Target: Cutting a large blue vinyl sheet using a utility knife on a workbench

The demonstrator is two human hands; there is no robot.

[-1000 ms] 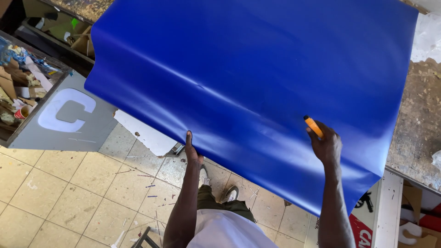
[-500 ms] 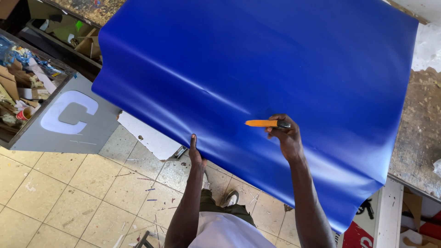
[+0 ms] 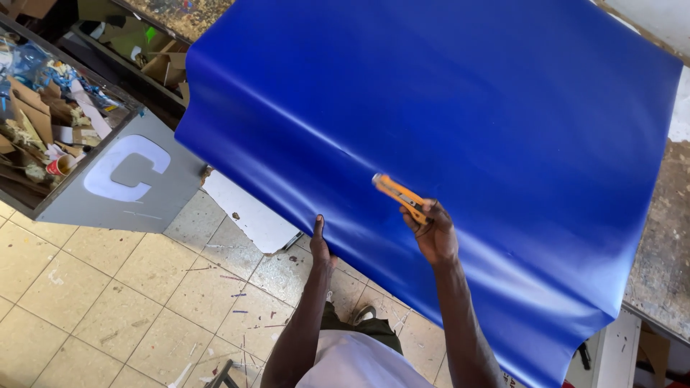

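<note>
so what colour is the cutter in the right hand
Orange, with a dark tip: the cutter in the right hand over the blue sheet, head view.
</note>
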